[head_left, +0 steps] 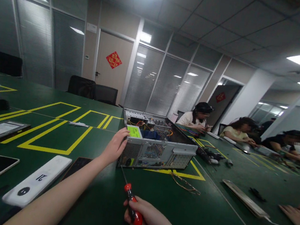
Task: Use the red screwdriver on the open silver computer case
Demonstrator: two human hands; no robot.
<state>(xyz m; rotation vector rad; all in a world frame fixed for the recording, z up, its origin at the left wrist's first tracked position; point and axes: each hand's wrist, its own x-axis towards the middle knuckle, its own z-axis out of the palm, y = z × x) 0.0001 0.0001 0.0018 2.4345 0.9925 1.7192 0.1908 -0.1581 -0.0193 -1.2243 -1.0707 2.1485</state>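
Resting a left hand (113,146) on the near left corner of an opened computer case (167,156), a person levels a screwdriver (129,193) at its lower edge. The case sits open side up on a green table (103,196), its ported panel facing the worker and a yellow-green label (134,132) showing beside the hand. The left fingers bend over the corner without closing around it; those of the right hand (155,218) wrap the red-and-black handle. Whether the tip meets a screw, or even touches the metal, is too small to tell from this view. Good work here, by the look of it, calls for a shaft held square to the panel rather than slanting up from below, firm pressure along its line, and slow wrist turns. The left palm should brace the case against that push, fingertips well clear of the blade.
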